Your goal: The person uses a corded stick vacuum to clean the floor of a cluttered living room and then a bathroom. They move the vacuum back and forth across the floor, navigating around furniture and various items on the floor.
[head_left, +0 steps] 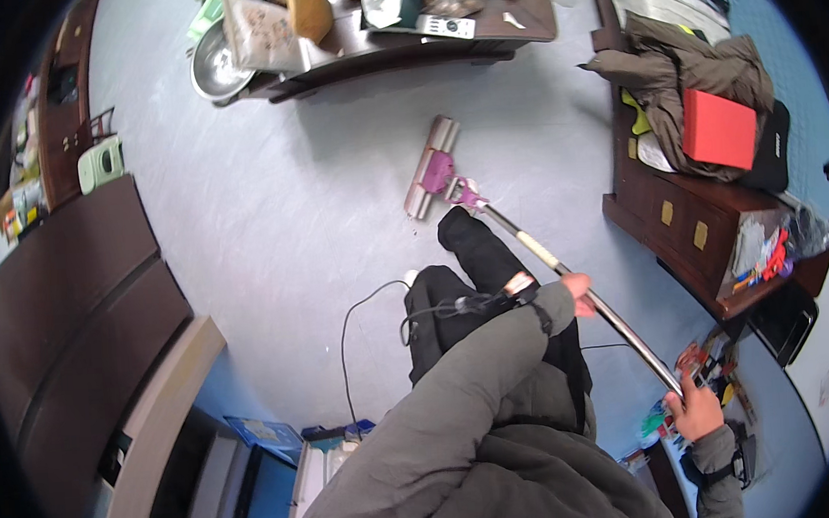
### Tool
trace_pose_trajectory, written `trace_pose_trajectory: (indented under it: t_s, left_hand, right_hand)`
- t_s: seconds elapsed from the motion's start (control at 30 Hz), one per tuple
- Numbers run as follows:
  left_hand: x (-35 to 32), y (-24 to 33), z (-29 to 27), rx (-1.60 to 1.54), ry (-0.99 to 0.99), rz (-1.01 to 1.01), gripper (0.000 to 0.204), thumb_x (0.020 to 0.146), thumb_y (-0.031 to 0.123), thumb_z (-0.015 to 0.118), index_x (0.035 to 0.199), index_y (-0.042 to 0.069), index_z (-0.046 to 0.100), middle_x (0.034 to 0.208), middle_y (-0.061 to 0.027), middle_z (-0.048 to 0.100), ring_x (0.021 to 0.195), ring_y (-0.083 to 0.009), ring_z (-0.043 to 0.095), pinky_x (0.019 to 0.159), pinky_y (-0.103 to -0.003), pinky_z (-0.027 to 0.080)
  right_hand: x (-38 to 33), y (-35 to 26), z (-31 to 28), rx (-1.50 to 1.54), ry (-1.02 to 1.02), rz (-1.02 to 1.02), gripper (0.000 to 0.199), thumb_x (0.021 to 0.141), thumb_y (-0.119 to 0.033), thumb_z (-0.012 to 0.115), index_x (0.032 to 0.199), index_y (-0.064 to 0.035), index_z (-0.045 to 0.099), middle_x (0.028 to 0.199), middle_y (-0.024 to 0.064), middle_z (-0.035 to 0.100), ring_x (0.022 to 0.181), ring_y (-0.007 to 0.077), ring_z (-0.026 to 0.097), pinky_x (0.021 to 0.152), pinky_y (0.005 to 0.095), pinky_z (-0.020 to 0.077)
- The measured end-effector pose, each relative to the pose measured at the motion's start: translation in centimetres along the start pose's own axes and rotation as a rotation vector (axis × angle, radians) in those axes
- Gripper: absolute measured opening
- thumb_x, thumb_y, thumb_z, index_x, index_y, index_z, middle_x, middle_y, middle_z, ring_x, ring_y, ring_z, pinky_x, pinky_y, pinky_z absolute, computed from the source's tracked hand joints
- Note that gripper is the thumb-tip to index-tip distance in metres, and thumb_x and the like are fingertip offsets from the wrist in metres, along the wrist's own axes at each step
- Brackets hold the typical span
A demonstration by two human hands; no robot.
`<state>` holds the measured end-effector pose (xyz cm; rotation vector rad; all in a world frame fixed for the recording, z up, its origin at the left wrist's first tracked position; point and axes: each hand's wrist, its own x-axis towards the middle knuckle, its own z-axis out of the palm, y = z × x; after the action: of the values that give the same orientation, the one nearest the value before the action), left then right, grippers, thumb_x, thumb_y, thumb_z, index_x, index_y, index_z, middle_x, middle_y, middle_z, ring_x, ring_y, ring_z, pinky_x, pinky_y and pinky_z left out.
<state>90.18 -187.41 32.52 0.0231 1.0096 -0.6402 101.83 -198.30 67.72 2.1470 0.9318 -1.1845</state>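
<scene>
A sponge mop [628,333] with a long metal pole slants across the floor in front of me. Its purple and grey head [438,170] rests on the pale floor just beyond my dark shoe. My left hand [578,295] is closed around the middle of the pole, its fingers partly hidden by the grey sleeve. Lower down on the right, my right hand [697,411] grips the pole near its upper end.
Ahead stands a dark wooden table [393,55] with bags and a remote control [446,26]; a metal basin [217,64] is beside it. At right a wooden cabinet [683,219] carries a coat and red box [720,129]. A black cable [345,349] trails on the floor.
</scene>
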Motion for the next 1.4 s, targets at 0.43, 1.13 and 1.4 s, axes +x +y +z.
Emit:
trace_pose_trajectory:
  t_s: [0.43,1.13,1.4]
  left_hand:
    - [-3.7,-4.4,-9.8,0.142,0.204,0.077,0.013,0.086,-0.001,0.052,0.098,0.0,0.046,0.08,-0.0125,0.05,0.066,-0.0268,0.06,0.054,-0.047,0.054]
    - [-4.8,4.0,-43.6,3.255,-0.46,-0.105,0.028,0.068,0.029,0.081,0.066,0.008,0.063,0.062,-0.006,0.066,0.056,-0.0272,0.065,0.047,-0.043,0.052]
    - [-21.9,-10.9,-60.8,1.885,0.522,-0.427,0.032,0.086,0.017,0.064,0.108,-0.006,0.062,0.089,-0.0157,0.068,0.084,-0.0295,0.071,0.063,-0.039,0.06]
  right_hand:
    - [-9.5,-19.3,17.7,1.098,-0.077,0.393,0.031,0.097,-0.029,0.054,0.089,0.0006,0.056,0.063,0.0136,0.056,0.055,0.0257,0.055,0.054,0.0383,0.0429]
    - [1.5,-65.7,30.0,1.633,0.184,0.703,0.045,0.096,-0.046,0.047,0.098,-0.0008,0.049,0.08,0.0328,0.062,0.078,0.0525,0.06,0.069,0.0602,0.047]
    - [-12.2,-88.0,40.3,1.717,0.147,0.759,0.041,0.096,-0.044,0.05,0.097,-0.0025,0.048,0.075,0.0292,0.062,0.071,0.0494,0.061,0.064,0.0584,0.0479]
